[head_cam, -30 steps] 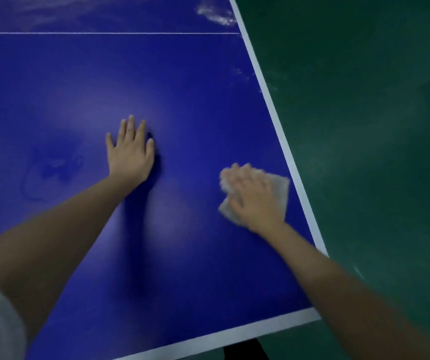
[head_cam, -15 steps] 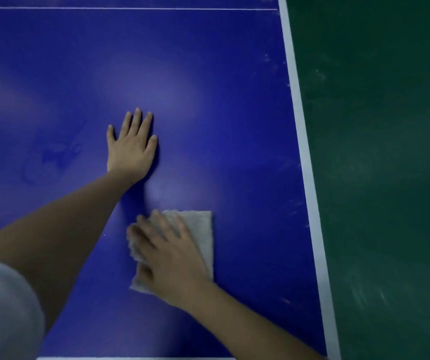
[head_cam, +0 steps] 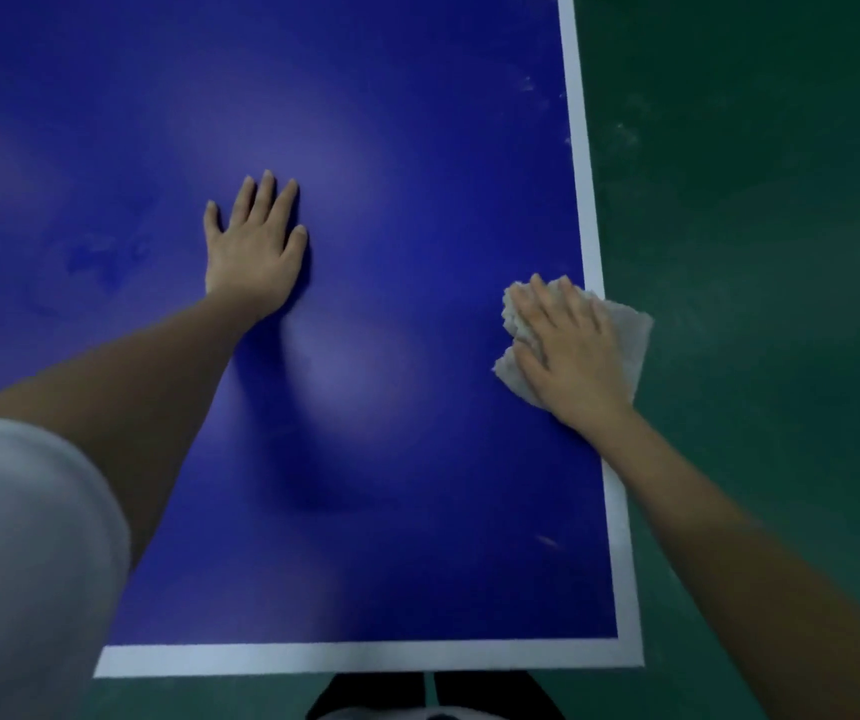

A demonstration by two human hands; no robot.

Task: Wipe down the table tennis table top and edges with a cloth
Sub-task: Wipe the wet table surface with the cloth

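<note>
Blue table top (head_cam: 417, 148) — left hand (head_cam: 253, 252) flat, fingers straight; right hand (head_cam: 570, 356) likewise, pressing cloth (head_cam: 630, 330) (over white edge (head_cam: 578, 148)).

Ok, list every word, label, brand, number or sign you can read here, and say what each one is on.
No text can be read. The table top bears only white edge lines and a darker smudge, no lettering. The cloth under the right hand is plain, and the green floor shows only pale scuffs.
</note>
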